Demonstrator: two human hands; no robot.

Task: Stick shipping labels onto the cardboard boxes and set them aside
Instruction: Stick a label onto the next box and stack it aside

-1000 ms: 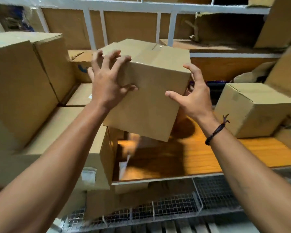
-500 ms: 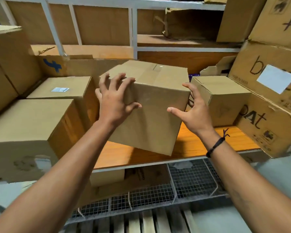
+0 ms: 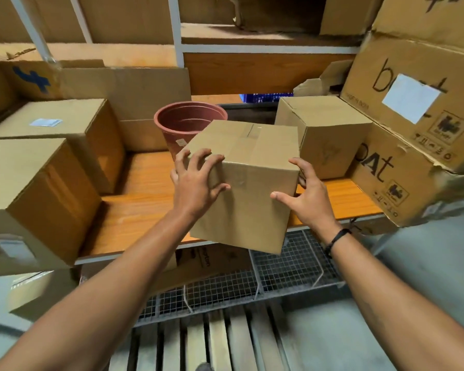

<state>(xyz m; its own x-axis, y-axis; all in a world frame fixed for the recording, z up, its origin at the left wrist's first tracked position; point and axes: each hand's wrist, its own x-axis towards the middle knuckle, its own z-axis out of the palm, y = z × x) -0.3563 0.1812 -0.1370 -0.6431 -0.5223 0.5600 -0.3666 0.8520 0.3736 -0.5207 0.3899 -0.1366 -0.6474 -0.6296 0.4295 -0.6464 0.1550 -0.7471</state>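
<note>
Head view. My left hand [image 3: 196,183] grips the cardboard box [image 3: 252,188] at its upper left edge: fingers spread and hooked over the top, thumb pressed on the face nearest me. My right hand [image 3: 306,199] clamps the opposite side, thumb on the near face, fingers wrapped round the right wall and mostly hidden. A dark wristband [image 3: 336,238] sits on the right wrist.

The box sits between both palms, tilted, with tape running across its top. Its lower corner hangs out past the front edge of the orange shelf board [image 3: 140,199]. Whether it touches the board, I cannot tell.

Just beyond my left fingertips stands a reddish plastic pot [image 3: 182,124], upright, partly hidden by the box. Just past my right hand is a smaller closed carton [image 3: 330,129] on the board. Further right, two large marked cartons are stacked; the upper one [image 3: 423,108] carries a white label [image 3: 410,97].

Left of my left hand, well apart, are two more cartons; the far one [image 3: 65,121] has a small white sticker [image 3: 45,122] on top.

Below my wrists: wire mesh [image 3: 287,263], then wooden slats [image 3: 212,341].
</note>
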